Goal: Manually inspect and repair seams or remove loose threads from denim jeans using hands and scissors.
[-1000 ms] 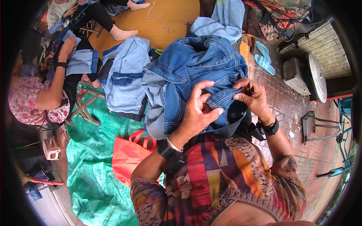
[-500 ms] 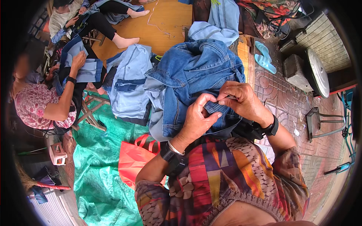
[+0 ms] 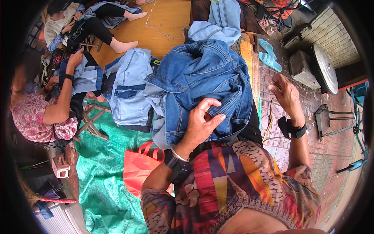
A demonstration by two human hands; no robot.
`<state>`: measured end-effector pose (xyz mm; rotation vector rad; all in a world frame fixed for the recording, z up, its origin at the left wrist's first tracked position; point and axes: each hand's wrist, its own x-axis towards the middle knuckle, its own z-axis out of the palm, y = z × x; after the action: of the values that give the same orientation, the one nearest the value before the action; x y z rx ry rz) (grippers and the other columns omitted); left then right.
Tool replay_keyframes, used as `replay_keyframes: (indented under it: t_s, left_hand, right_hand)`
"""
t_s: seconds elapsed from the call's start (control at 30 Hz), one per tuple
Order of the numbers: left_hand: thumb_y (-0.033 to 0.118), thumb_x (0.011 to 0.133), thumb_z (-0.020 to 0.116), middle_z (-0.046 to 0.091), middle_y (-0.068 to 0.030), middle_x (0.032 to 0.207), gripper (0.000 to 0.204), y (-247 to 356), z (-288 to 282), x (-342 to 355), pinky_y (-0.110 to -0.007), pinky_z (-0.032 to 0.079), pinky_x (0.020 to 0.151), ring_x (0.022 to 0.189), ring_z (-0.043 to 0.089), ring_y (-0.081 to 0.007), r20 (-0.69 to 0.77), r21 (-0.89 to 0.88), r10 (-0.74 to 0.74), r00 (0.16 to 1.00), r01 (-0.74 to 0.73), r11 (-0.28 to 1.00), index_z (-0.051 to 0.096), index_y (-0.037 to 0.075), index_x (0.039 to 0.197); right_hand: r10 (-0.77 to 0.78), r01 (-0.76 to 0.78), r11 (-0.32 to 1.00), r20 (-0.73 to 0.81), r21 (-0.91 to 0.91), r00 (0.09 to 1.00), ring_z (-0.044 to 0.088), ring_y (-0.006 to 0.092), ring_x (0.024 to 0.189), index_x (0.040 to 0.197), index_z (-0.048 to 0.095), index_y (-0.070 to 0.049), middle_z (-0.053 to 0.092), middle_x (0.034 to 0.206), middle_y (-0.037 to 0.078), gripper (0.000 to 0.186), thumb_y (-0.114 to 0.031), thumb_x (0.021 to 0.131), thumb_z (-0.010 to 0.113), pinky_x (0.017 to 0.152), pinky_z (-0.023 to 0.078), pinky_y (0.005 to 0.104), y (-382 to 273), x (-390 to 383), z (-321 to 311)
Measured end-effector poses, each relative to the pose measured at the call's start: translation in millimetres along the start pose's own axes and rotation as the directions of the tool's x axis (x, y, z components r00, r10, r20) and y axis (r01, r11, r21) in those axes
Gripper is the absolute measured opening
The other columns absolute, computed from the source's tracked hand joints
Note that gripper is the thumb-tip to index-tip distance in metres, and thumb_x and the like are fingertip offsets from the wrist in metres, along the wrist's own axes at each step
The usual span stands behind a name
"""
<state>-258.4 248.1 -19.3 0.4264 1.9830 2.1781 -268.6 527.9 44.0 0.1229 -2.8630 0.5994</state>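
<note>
Denim garment (image 3: 208, 72) held w/ L hand (image 3: 198, 125); R hand (image 3: 287, 95) apart, half-curled, contents unclear.

Yellow-brown wooden table (image 3: 167, 19) ahead, reddish patterned paving (image 3: 325, 156) right, green ground sheet (image 3: 105, 187) left, small pale stool (image 3: 56, 165) far left, daylight.

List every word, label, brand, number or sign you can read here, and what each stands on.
None: no text can be read.
Blue denim garment at the left hand: stitching shows, no readable label.
Red bag: no readable print.
Black band by the right hand: any marks are too small to read.
</note>
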Motion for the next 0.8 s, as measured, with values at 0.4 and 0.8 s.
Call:
replay_keyframes:
  t_s: [0.4, 0.8]
  left_hand:
    - [-0.007, 0.075, 0.065, 0.051, -0.0011, 0.098, 0.035, 5.7, -4.3, 1.9, -0.017, 0.042, 0.069, 0.084, 0.048, -0.0037, 0.131, -0.021, -0.145, 0.981, 0.149, 0.989, 0.050, 0.000, 0.106]
    - [-0.008, 0.074, 0.064, 0.049, 0.0016, 0.093, 0.035, 8.6, -6.6, -0.6, -0.016, 0.037, 0.066, 0.080, 0.043, -0.0021, 0.171, 0.026, -0.146, 0.974, 0.144, 0.989, 0.050, 0.002, 0.105]
  right_hand:
    - [-0.589, 0.518, 0.750, 0.057, 0.411, 0.806, 0.054, 0.0299, 0.085, 0.089, 0.057, -0.002, 0.055, 0.086, 0.011, 0.023, -0.015, 0.073, 0.067, 0.073, 0.044, 0.0368, -70.7, 13.3, 15.2]
    - [-0.661, 0.560, 0.684, 0.074, 0.468, 0.746, 0.052, 0.0279, 0.078, 0.082, 0.059, -0.002, 0.055, 0.080, 0.008, 0.020, -0.014, 0.070, 0.069, 0.068, 0.043, 0.0361, -70.6, 22.3, 26.6]
